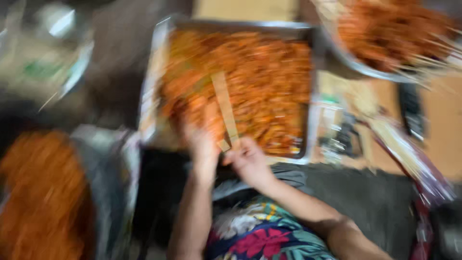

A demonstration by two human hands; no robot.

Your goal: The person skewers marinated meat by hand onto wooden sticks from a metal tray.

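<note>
Orange-red, sauce-coated pieces of food fill a rectangular metal tray [308,91] that sits straight ahead of the person, and both hands work at its near edge. The picture is badly blurred by motion, so fine detail is lost.

The left hand [203,147] reaches into the near side of the food, its fingers down among the pieces; whether they are clenched on a piece or only touching the heap I cannot tell. The right hand [248,161] is closed around the lower end of a pale flat stick [225,108], which slants up and away across the middle of the tray, lying over the food.

By the look of it, the step in hand is the meeting of food and stick at the tray's near rim: one hand fetches, the other steadies the stick. A next move would call for the stick's end to stay low and the left hand to bring a piece to it without dragging the heap over the rim.

Room is tight. A round metal bowl [351,65] of the same red food, with thin skewers [433,53] poking out, stands at the far right, nearly touching the tray's corner. A second heap of orange food [43,192] lies close on the near left. Small clutter sits on the counter [447,125] right of the tray. The person's lap, in flowered cloth [262,236], lies just under the hands.
</note>
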